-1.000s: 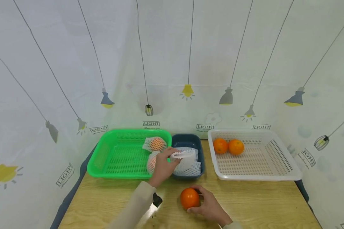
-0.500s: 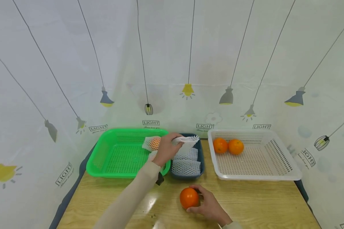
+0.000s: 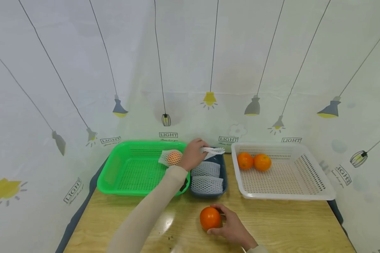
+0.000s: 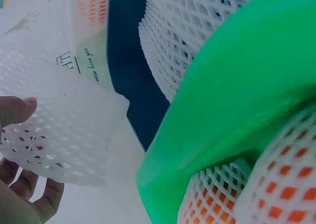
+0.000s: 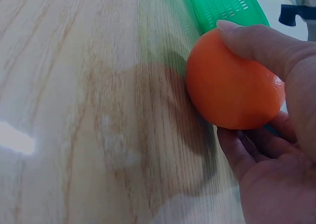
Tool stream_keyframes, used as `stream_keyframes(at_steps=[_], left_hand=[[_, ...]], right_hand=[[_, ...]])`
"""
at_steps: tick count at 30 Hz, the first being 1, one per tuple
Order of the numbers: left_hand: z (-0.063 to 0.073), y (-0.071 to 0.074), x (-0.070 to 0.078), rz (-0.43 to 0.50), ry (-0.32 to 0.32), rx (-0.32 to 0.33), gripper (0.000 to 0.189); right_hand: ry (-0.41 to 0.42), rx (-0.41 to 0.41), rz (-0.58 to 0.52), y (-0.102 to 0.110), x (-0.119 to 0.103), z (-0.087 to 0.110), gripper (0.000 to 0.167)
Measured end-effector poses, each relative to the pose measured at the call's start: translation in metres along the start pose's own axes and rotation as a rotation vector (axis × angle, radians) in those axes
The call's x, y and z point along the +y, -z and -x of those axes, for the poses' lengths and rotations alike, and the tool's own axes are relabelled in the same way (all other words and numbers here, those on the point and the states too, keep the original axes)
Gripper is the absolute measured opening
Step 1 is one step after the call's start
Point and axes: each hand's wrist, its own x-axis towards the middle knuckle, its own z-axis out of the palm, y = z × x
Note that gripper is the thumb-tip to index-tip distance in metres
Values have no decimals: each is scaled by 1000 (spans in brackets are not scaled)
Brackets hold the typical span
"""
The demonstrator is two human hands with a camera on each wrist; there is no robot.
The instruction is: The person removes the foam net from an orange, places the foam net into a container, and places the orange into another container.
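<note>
My left hand pinches a white foam net sleeve between thumb and fingers, above the back of the small dark blue basket. More foam net sleeves lie stacked in that basket. On the wooden table in front, my right hand holds an orange, its thumb on one side and fingers curled on the other. The right wrist view shows this orange bare, with no net on it.
To the left stands a green basket with netted oranges, one partly hidden behind my left arm. A white basket on the right holds two bare oranges. A patterned cloth hangs behind the baskets.
My left hand has lifted the foam net sleeve up and back, away from the others in the blue basket. The right hand and its orange have stayed in place.
</note>
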Motion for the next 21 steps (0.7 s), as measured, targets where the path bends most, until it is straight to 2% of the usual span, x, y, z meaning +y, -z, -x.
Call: stream_keyframes(at_steps=[3,10,15,21], left_hand=[[-7,-6,-2,-34,8,-25,16],[-20,-21,-11,-142,19,-19,12],[-28,-31,-15,-214,28,-83,11],[-35,-36,-15,-291,58,-150,12]], right_hand=[[7,12,7,0,1,0,80],[18,19,-14,-1,-1,1,79],[-12,12,-10,0,-1,2,79],[-2,4,-1,0,-2,3,81]])
